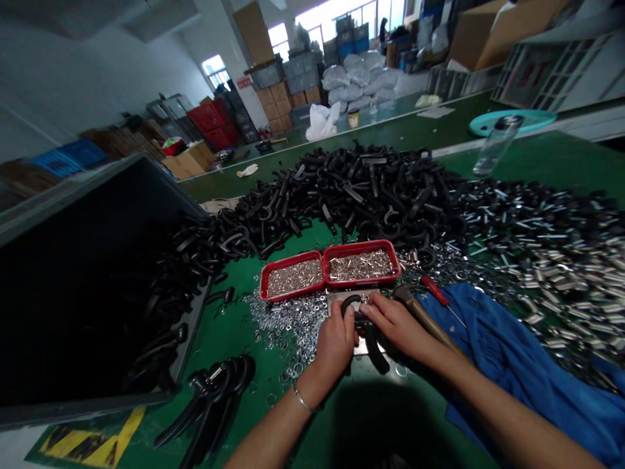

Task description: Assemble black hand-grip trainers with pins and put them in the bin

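Note:
My left hand and my right hand meet over a small metal plate on the green table. Both are closed on a black curved plastic part that lies between them. My left wrist wears a thin bracelet. Just beyond the hands stands a red two-compartment tray filled with small silvery pins. Loose silvery washers lie scattered to the left of the hands. A wooden-handled hammer and a red-handled screwdriver rest beside my right hand.
A big heap of black curved parts fills the table's middle. Black and silver pieces spread on the right, blue cloth below them. A dark bin stands left, finished black parts near it. A bottle stands far right.

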Demonstrator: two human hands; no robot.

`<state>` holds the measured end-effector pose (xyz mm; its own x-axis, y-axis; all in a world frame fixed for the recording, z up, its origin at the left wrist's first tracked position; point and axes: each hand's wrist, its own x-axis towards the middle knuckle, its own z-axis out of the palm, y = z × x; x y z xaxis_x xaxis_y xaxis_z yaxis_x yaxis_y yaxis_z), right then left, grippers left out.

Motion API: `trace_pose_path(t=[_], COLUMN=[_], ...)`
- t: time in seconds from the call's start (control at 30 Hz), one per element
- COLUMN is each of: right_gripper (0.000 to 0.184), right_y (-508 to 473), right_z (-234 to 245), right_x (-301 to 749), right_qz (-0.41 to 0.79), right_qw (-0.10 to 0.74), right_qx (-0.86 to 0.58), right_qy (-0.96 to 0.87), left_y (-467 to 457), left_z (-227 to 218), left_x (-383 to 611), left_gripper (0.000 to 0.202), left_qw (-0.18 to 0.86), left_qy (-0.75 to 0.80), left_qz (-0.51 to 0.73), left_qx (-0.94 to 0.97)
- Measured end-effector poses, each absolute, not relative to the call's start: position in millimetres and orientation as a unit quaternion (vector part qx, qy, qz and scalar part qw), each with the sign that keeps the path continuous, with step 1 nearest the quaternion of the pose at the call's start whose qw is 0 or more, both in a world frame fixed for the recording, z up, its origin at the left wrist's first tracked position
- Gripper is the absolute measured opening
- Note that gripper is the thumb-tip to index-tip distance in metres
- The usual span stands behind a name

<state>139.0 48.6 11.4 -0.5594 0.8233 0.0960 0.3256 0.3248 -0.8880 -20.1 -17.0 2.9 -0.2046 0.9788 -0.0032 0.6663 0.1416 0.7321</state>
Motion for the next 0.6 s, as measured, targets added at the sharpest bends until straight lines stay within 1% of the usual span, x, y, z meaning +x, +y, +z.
trace_pose_path(t=[0.13, 0.2, 0.3, 0.47, 0.53, 0.6], right_gripper=[0.037, 0.039, 0.032, 0.027, 0.023, 0.024], right_y=[43, 38, 30, 38, 55, 79], right_z=[24, 31, 34, 19, 19, 26], right_x=[145, 147, 146, 140, 144, 154], right_qz=[0.617, 0.663, 0.612, 0.445, 0.4, 0.368], right_qw=[0.194, 0.163, 0.151, 0.1, 0.106, 0.136], right_qx=[-0.308, -0.295, -0.324, -0.403, -0.419, -0.427], right_qy=[-0.697, -0.669, -0.705, -0.793, -0.808, -0.815], left_y=[-22, -26, -30, -17, -5, 7], left_z=[10, 15, 17, 8, 8, 14], left_x=[-23, -24, -25, -30, -36, -43], left_gripper=[0.036, 0.038, 0.039, 0.034, 0.032, 0.029], left_qw=[0.234, 0.233, 0.228, 0.199, 0.192, 0.191], left_qy=[0.687, 0.672, 0.66, 0.65, 0.637, 0.615], left_qz=[0.273, 0.254, 0.236, 0.241, 0.233, 0.233], left_qx=[0.632, 0.655, 0.676, 0.692, 0.71, 0.729])
